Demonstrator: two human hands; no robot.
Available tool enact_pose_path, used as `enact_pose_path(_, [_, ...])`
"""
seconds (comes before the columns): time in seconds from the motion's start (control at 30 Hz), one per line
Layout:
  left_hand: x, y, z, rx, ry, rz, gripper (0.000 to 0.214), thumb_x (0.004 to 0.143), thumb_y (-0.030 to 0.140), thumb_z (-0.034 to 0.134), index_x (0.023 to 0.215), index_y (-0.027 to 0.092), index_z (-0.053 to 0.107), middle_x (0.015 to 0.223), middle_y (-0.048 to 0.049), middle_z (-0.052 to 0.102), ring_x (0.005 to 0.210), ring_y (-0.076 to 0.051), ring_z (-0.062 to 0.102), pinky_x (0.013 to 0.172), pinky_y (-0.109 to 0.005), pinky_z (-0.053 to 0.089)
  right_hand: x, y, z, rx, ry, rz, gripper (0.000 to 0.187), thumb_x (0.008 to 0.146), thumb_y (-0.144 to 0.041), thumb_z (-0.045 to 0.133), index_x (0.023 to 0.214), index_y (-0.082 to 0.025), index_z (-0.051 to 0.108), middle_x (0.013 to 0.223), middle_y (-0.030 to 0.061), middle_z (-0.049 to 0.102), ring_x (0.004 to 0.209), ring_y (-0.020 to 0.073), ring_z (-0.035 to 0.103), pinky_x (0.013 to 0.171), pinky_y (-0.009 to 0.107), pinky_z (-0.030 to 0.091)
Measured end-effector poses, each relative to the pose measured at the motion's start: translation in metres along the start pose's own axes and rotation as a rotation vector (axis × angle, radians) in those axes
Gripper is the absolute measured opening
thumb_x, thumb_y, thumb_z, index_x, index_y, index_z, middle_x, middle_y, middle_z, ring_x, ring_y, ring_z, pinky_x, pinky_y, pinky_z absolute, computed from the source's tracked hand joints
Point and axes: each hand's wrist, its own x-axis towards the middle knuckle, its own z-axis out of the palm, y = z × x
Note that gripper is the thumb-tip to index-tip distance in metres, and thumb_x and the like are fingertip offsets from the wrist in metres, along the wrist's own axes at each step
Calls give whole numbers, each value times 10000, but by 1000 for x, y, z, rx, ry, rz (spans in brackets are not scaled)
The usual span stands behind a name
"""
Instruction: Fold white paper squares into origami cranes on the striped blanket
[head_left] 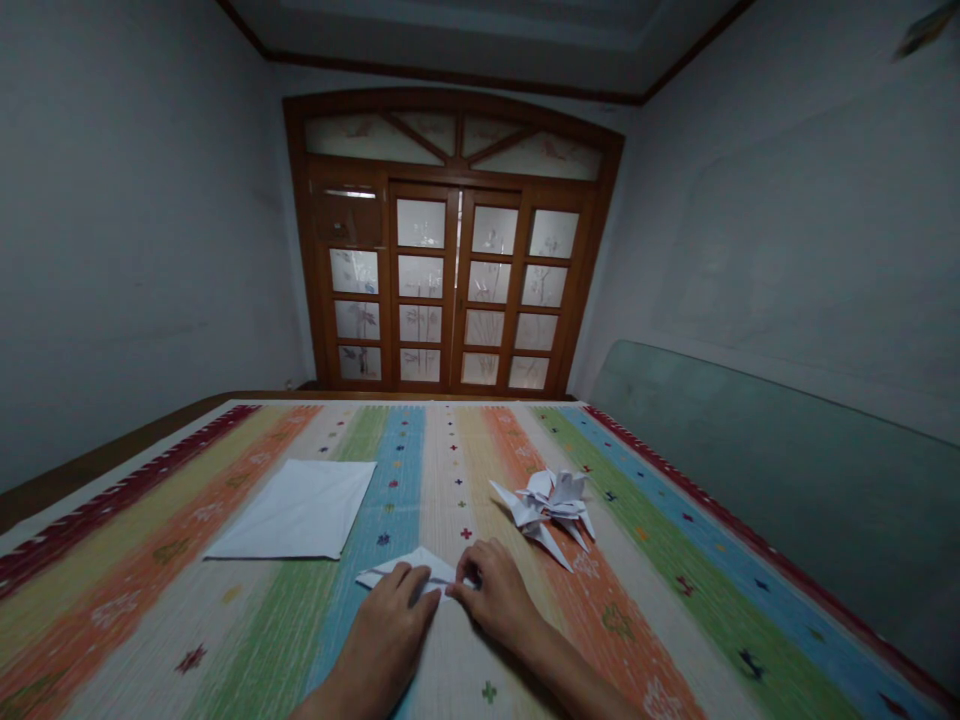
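A small folded piece of white paper (pixel 409 566) lies on the striped cloth (pixel 660 560) just in front of me. My left hand (pixel 390 625) rests on its near edge with fingers curled, pressing the paper down. My right hand (pixel 499 595) pinches the paper's right end between thumb and fingers. Both hands meet over the fold.
A flat sheet of white paper (pixel 300 510) lies to the left. A finished white origami figure (pixel 551 505) sits to the right of centre. A green padded panel (pixel 787 480) runs along the right wall. Wooden glazed doors (pixel 450 290) stand at the far end.
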Motion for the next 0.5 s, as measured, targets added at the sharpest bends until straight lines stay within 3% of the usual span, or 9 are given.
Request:
enact_pose_path(0.1, [-4, -2, 6, 47, 22, 106, 417, 889, 38, 548, 1273, 170, 642, 1378, -150, 645, 1278, -325, 599, 1015, -457, 557, 0, 2, 0, 27, 7, 2, 171, 755, -176, 838, 846, -176, 693, 805, 25, 668, 806, 215, 592, 726, 285, 386])
enact_pose_path(0.27, [-11, -3, 5, 29, -31, 151, 505, 963, 274, 608, 1442, 146, 511, 1497, -171, 542, 1367, -322, 532, 1074, -426, 532, -1, 6, 2, 44, 16, -38, 139, 780, -61, 769, 813, -176, 700, 818, 19, 689, 844, 207, 609, 768, 280, 405])
enact_pose_path(0.5, [-12, -2, -5, -29, -74, 172, 580, 993, 263, 564, 1539, 189, 386, 1572, -121, 453, 1432, -312, 448, 1142, -438, 460, -2, 11, -2, 12, -16, -118, 101, 838, -108, 757, 857, -207, 755, 852, 28, 692, 894, 216, 621, 837, 302, 442])
